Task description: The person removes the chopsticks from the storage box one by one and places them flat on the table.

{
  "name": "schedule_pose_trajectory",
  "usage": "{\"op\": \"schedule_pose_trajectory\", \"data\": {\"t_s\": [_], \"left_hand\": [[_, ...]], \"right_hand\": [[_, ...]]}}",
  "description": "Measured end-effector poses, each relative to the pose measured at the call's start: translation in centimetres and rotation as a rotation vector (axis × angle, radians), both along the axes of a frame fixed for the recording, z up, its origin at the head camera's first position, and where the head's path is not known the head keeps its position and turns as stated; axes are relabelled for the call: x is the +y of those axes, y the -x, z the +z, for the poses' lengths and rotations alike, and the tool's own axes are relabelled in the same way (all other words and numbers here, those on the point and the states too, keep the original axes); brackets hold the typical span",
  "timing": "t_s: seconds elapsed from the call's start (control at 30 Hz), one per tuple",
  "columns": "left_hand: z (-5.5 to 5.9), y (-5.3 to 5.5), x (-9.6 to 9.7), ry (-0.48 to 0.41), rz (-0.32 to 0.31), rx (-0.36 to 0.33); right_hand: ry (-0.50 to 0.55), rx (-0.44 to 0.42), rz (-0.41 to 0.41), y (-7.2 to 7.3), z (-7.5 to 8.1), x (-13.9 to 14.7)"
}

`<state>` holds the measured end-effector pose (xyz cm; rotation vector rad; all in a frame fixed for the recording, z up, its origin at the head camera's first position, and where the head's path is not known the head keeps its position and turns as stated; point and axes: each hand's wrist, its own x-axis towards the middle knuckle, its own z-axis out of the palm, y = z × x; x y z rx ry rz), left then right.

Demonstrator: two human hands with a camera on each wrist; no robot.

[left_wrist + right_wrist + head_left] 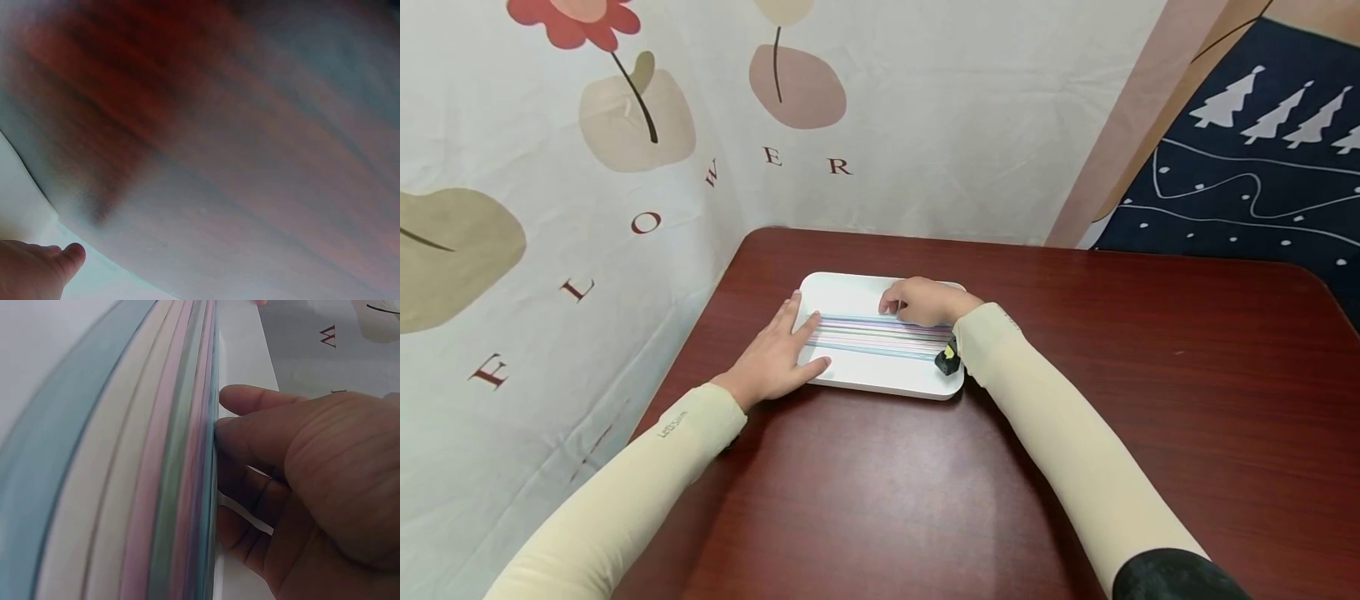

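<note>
A white tray [880, 381] lies on the table, and long thin pastel strips [880, 337] run side by side across it. In the right wrist view the strips [134, 469] are blue, cream, pink, green and purple. My left hand [775, 354] rests spread at the tray's left end, index fingertip by the strip ends and thumb over the near part. Only its thumb [69, 259] and nearby skin show in the left wrist view. My right hand [927, 302] is bent over the far strips. Its fingertips [234, 432] touch the outermost strip's edge; whether they pinch it is hidden.
A small black object with a yellow-green patch [948, 357] sits by the right cuff, over the tray's near right corner. The reddish-brown wooden table [887, 483] extends around the tray. A printed cloth [940, 150] hangs behind and left, a dark blue one [1240, 183] at right.
</note>
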<state>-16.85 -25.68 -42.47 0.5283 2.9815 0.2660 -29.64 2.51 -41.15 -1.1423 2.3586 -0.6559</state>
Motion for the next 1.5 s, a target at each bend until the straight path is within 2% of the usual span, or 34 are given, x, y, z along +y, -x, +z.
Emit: {"op": "schedule_pose_trajectory", "data": {"t_s": [0.47,0.73,0.93,1.2,1.5], "left_hand": [[-0.1,0.0,0.0,-0.019,-0.010,0.012],[-0.1,-0.1,0.0,-0.012,0.004,0.007],[-0.1,-0.1,0.0,-0.013,0.016,0.010],[0.0,0.0,0.0,-0.022,0.002,0.005],[0.0,0.0,0.0,-0.033,-0.005,0.012]], "right_hand": [[0.010,0.064,-0.024,-0.4,-0.4,-0.3],[-0.021,0.052,-0.005,-0.5,-0.4,-0.4],[-0.020,0.036,-0.003,-0.7,-0.1,-0.5],[-0.015,0.063,0.000,-0.8,0.2,-0.6],[-0.040,0.081,-0.013,-0.7,1.3,-0.4]]}}
